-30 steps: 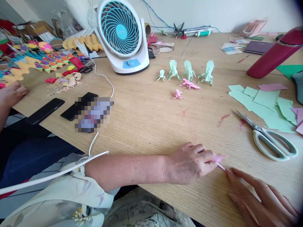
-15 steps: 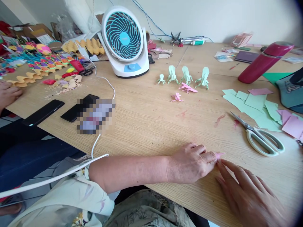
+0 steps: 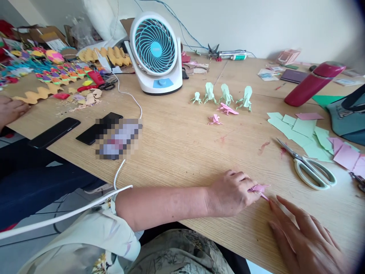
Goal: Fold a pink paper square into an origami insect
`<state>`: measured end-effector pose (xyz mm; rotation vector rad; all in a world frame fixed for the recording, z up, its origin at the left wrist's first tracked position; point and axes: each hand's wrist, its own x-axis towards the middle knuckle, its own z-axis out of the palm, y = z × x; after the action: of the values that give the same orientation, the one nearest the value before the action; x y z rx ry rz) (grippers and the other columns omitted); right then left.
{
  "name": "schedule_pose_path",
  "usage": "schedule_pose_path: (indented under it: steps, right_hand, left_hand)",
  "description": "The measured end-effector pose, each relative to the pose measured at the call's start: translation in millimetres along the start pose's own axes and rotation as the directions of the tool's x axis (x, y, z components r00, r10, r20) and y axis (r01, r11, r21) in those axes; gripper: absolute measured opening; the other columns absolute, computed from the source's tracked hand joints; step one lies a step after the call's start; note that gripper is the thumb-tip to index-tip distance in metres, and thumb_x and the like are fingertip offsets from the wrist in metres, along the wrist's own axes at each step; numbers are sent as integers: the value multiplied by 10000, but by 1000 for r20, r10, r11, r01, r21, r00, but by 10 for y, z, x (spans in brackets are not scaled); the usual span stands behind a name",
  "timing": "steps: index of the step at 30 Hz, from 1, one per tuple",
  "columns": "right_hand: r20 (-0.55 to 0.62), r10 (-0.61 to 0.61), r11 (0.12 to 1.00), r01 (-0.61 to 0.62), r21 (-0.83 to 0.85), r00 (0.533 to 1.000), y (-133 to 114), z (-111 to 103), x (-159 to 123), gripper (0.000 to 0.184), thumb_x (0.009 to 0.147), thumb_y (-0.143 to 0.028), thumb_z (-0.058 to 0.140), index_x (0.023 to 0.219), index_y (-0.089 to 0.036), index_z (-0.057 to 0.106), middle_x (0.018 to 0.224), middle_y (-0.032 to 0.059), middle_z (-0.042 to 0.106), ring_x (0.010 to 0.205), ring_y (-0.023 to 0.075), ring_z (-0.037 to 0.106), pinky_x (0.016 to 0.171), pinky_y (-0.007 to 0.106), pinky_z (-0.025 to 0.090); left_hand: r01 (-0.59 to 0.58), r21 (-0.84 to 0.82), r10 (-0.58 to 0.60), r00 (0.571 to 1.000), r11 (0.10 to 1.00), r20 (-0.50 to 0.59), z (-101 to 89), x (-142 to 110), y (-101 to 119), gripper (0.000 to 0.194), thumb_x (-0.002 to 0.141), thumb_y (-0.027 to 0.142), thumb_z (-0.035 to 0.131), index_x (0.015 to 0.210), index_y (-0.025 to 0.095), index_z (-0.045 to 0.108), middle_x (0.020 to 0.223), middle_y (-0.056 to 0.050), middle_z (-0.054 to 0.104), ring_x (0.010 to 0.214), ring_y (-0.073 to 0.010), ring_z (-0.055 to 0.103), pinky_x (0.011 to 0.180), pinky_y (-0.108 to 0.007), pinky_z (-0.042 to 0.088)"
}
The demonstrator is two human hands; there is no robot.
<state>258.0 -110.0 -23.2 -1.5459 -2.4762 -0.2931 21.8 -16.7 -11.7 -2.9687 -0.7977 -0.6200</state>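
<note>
My left hand (image 3: 230, 193) is closed, with its thumb and fingertips pinching a small folded pink origami figure (image 3: 259, 188) just above the table. A thin paper leg of it sticks out toward my right hand (image 3: 305, 234). That hand lies low over the table with fingers stretched out and the thumb apart; a fingertip is at the end of the leg, and whether they touch I cannot tell. Farther back stand several pale green origami insects (image 3: 226, 94), with a long pink origami insect (image 3: 227, 109) and a smaller pink one (image 3: 215, 120) in front.
Scissors (image 3: 313, 171) lie right of my hands, near green paper sheets (image 3: 306, 127) and pink paper (image 3: 346, 156). A red flask (image 3: 315, 83) leans behind. A fan (image 3: 161, 82), phones (image 3: 55, 132) and a white cable (image 3: 71, 209) are left. Another person's hand (image 3: 13, 109) rests at the far left.
My right hand moved in to the pink figure, fingertips meeting my left hand's, then drew back slightly to the right. More of the figure shows now. The camera view shifted a little.
</note>
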Motion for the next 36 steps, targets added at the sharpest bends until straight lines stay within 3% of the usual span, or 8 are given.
schedule_pose_path:
  steps: [8, 13, 20, 23, 25, 29, 33, 36]
  right_hand:
    - [-32, 147, 972, -138, 192, 989, -24, -47, 215, 317, 1000, -366, 451, 1264, -276, 602, 1300, 70, 577, 1055, 257, 640, 897, 424, 529]
    - [6, 181, 944, -175, 278, 983, -85, -94, 420, 261, 993, -403, 464, 1101, -277, 664, 1176, 43, 635, 1014, 238, 649, 848, 393, 537]
    - [111, 166, 847, -199, 492, 980, -33, -80, 588, 218, 950, -413, 557, 1037, -261, 687, 1091, 55, 678, 786, 179, 683, 519, 247, 525]
    - [120, 164, 785, -203, 586, 979, -22, -88, 688, 217, 930, -414, 586, 1020, -237, 674, 1015, 63, 700, 772, 189, 683, 566, 260, 541]
    - [144, 252, 723, -285, 630, 957, -33, -102, 774, 249, 906, -454, 609, 1006, -231, 655, 945, 56, 701, 778, 199, 674, 636, 289, 557]
    - [180, 368, 464, -348, 815, 912, -67, -72, 964, 289, 849, -478, 684, 1016, -251, 621, 946, 49, 697, 857, 224, 692, 737, 333, 571]
    - [166, 398, 296, -297, 908, 902, -104, 15, 1123, 254, 810, -406, 757, 961, -261, 614, 922, 35, 688, 885, 214, 683, 772, 333, 576]
    - [178, 404, 211, -280, 937, 897, -141, 37, 1190, 265, 808, -382, 767, 998, -266, 622, 943, 30, 682, 887, 199, 674, 771, 314, 585]
  left_hand:
    - [113, -178, -107, 993, 978, 41, -35, 149, 31, 203, 948, 286, 565, 1025, 160, 704, 1045, -89, 659, 934, -224, 589, 785, -351, 487]
    - [251, -357, -216, 967, 900, 136, -73, 206, -4, 208, 906, 229, 580, 1079, 131, 641, 1035, -86, 659, 926, -207, 623, 844, -331, 503]
    - [379, -521, -286, 924, 765, 253, -151, 223, -132, 153, 869, 228, 640, 992, 152, 691, 922, -55, 668, 810, -165, 634, 703, -261, 490]
    - [395, -654, -326, 916, 645, 232, -127, 227, -204, 104, 821, 181, 692, 919, 146, 697, 852, -31, 659, 770, -133, 617, 676, -225, 472]
    - [401, -736, -365, 904, 545, 222, -112, 231, -249, 117, 792, 162, 720, 901, 140, 684, 830, -22, 651, 757, -120, 605, 657, -209, 462]
    - [404, -831, -461, 863, 383, 208, -131, 230, -321, 189, 760, 247, 786, 854, 148, 656, 828, -11, 612, 666, -89, 555, 585, -198, 434]
    - [437, -891, -481, 812, 125, 331, -152, 213, -372, 283, 752, 332, 806, 826, 162, 592, 730, 31, 584, 483, -60, 514, 479, -210, 396]
    - [406, -913, -487, 793, -26, 366, -114, 210, -408, 357, 705, 375, 843, 812, 156, 582, 688, 38, 580, 539, -75, 546, 530, -213, 424]
